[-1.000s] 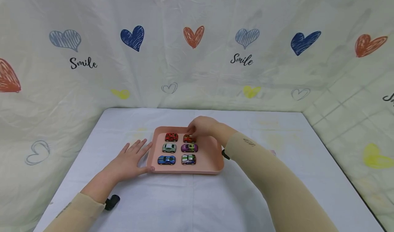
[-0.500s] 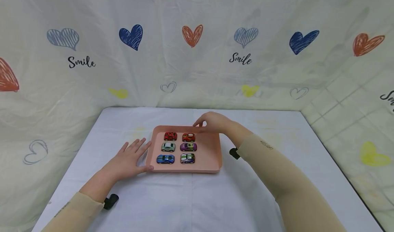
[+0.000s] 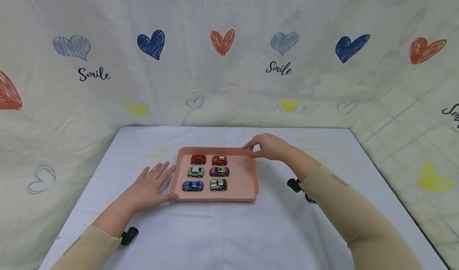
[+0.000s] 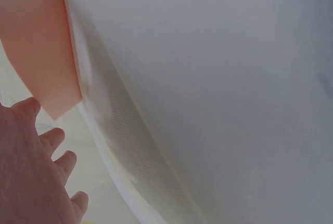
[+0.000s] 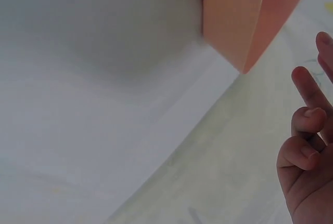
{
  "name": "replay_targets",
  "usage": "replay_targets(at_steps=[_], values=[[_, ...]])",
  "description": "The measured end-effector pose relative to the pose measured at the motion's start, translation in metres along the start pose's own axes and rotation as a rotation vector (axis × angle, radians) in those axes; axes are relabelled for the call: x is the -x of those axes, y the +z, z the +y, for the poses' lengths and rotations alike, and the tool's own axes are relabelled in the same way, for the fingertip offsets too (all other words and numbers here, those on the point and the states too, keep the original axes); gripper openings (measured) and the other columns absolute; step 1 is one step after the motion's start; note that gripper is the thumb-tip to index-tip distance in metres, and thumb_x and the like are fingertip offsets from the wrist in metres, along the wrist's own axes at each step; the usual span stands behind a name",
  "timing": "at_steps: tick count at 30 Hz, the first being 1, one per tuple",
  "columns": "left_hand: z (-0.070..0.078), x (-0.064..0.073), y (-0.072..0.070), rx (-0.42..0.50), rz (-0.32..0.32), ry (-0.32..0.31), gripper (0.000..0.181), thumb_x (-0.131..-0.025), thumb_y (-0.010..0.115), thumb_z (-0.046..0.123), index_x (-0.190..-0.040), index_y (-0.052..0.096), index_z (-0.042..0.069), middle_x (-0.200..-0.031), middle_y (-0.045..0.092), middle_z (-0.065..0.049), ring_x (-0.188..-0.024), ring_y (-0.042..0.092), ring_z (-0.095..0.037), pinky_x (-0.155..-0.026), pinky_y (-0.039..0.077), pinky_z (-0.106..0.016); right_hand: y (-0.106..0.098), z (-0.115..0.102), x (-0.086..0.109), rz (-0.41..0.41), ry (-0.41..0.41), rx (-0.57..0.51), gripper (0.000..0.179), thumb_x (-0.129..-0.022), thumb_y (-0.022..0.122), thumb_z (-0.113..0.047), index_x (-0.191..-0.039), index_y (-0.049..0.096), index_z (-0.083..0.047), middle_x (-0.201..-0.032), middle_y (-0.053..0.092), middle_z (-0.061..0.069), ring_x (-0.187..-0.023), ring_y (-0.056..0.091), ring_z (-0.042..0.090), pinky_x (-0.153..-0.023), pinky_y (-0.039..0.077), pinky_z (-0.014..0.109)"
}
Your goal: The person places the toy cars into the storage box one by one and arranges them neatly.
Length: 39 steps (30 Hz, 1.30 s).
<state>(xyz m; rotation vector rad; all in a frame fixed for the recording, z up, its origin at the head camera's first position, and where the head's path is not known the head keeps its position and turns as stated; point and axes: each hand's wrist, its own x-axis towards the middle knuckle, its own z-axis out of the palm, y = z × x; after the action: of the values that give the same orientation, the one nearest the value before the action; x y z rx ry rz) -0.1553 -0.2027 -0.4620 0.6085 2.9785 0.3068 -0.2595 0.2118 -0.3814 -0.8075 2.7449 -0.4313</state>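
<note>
A pink tray (image 3: pixel 236 194) lies on the white-covered table in the head view. In two columns on its left and middle stand several toy cars: red (image 3: pixel 198 159), red with patterns (image 3: pixel 219 160), pale green (image 3: pixel 195 172), purple (image 3: pixel 219 171), blue (image 3: pixel 193 186), and white-green (image 3: pixel 218 185). My left hand (image 3: pixel 150 186) spreads straight fingers beside the tray's left side, its thumb at the front left corner. At the back right corner is my right hand (image 3: pixel 270 146), thumb and forefinger apart, holding nothing. The right wrist view shows that hand (image 5: pixel 312 156) with some fingers bent, apart from the tray.
A small dark-patterned thing (image 3: pixel 310 198) peeks out from under the right sleeve, mostly hidden. Behind the table (image 3: pixel 222 238) hangs a pale curtain (image 3: pixel 244 87) printed with hearts. Black wrist cameras (image 3: pixel 129 235) sit at both cuffs.
My right hand has drawn back from the patterned red car and moved right along the tray's back rim to its corner. My left hand and the cars stay in place.
</note>
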Motion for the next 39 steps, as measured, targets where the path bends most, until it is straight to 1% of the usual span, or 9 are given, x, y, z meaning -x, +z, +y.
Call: replay_targets(at_steps=[4, 10, 16, 21, 24, 27, 31, 36, 39], values=[[0.000, 0.000, 0.000, 0.009, 0.002, 0.007, 0.101, -0.081, 0.057, 0.077, -0.157, 0.030, 0.017, -0.162, 0.025, -0.014, -0.148, 0.020, -0.041, -0.117, 0.011, -0.063, -0.001, 0.015, 0.020, 0.003, 0.011, -0.020, 0.036, -0.090, 0.075, -0.025, -0.125, 0.071, -0.022, -0.115, 0.068, 0.002, -0.093, 0.062, 0.017, -0.079, 0.053, 0.036], [0.002, 0.000, -0.001, -0.010, -0.017, -0.006, 0.100, -0.082, 0.057, 0.076, -0.158, 0.028, 0.017, -0.162, 0.024, -0.013, -0.149, 0.019, -0.038, -0.118, 0.009, -0.062, 0.001, 0.039, 0.051, -0.002, 0.049, -0.046, 0.037, -0.089, 0.076, -0.026, -0.125, 0.071, -0.021, -0.124, 0.067, 0.005, -0.101, 0.063, 0.021, -0.082, 0.053, 0.038], [0.001, -0.002, 0.001, -0.018, -0.008, -0.004, 0.099, -0.082, 0.059, 0.074, -0.158, 0.029, 0.016, -0.162, 0.025, -0.013, -0.148, 0.019, -0.038, -0.118, 0.010, -0.062, 0.004, 0.064, 0.083, -0.012, 0.090, -0.046, 0.038, -0.089, 0.076, -0.025, -0.125, 0.071, -0.017, -0.123, 0.066, 0.007, -0.094, 0.061, 0.020, -0.078, 0.052, 0.036], [0.000, -0.001, 0.001, -0.009, -0.013, -0.007, 0.100, -0.082, 0.059, 0.075, -0.158, 0.028, 0.017, -0.162, 0.024, -0.013, -0.149, 0.018, -0.038, -0.118, 0.008, -0.062, 0.003, 0.077, 0.105, -0.015, 0.116, -0.029, 0.037, -0.089, 0.075, -0.023, -0.125, 0.071, -0.014, -0.123, 0.066, 0.008, -0.099, 0.062, 0.024, -0.077, 0.053, 0.035], [0.000, -0.001, 0.001, 0.000, 0.003, 0.003, 0.100, -0.081, 0.060, 0.074, -0.157, 0.031, 0.016, -0.161, 0.027, -0.014, -0.148, 0.020, -0.039, -0.118, 0.011, -0.062, 0.002, 0.082, 0.114, -0.020, 0.126, -0.020, 0.036, -0.089, 0.075, -0.022, -0.124, 0.071, -0.014, -0.122, 0.067, 0.008, -0.103, 0.063, 0.027, -0.077, 0.053, 0.035], [0.001, 0.000, 0.001, 0.005, 0.013, 0.007, 0.099, -0.081, 0.061, 0.073, -0.157, 0.032, 0.016, -0.161, 0.028, -0.014, -0.147, 0.021, -0.040, -0.118, 0.011, -0.062, 0.001, 0.087, 0.121, -0.036, 0.138, -0.017, 0.036, -0.089, 0.075, -0.022, -0.124, 0.072, -0.014, -0.122, 0.067, 0.008, -0.107, 0.063, 0.031, -0.080, 0.054, 0.039], [0.001, 0.000, 0.000, 0.009, 0.014, 0.006, 0.099, -0.081, 0.061, 0.074, -0.157, 0.032, 0.016, -0.161, 0.027, -0.014, -0.147, 0.021, -0.040, -0.118, 0.011, -0.062, 0.002, 0.095, 0.127, -0.071, 0.188, -0.007, 0.035, -0.089, 0.075, -0.025, -0.123, 0.072, -0.017, -0.124, 0.066, 0.009, -0.114, 0.060, 0.035, -0.085, 0.054, 0.046], [-0.001, 0.000, 0.002, 0.005, 0.006, 0.002, 0.100, -0.081, 0.058, 0.076, -0.157, 0.031, 0.016, -0.161, 0.027, -0.015, -0.148, 0.020, -0.039, -0.118, 0.010, -0.062, 0.004, 0.107, 0.132, -0.108, 0.227, -0.011, 0.034, -0.090, 0.074, -0.023, -0.122, 0.072, -0.016, -0.123, 0.065, 0.013, -0.114, 0.059, 0.038, -0.085, 0.054, 0.050], [-0.001, -0.001, 0.003, 0.007, 0.005, 0.001, 0.100, -0.082, 0.058, 0.075, -0.157, 0.030, 0.016, -0.161, 0.026, -0.014, -0.148, 0.020, -0.039, -0.118, 0.010, -0.062, 0.006, 0.112, 0.134, -0.122, 0.236, -0.028, 0.031, -0.091, 0.072, -0.020, -0.122, 0.073, -0.015, -0.125, 0.064, 0.016, -0.114, 0.060, 0.039, -0.082, 0.055, 0.048]])
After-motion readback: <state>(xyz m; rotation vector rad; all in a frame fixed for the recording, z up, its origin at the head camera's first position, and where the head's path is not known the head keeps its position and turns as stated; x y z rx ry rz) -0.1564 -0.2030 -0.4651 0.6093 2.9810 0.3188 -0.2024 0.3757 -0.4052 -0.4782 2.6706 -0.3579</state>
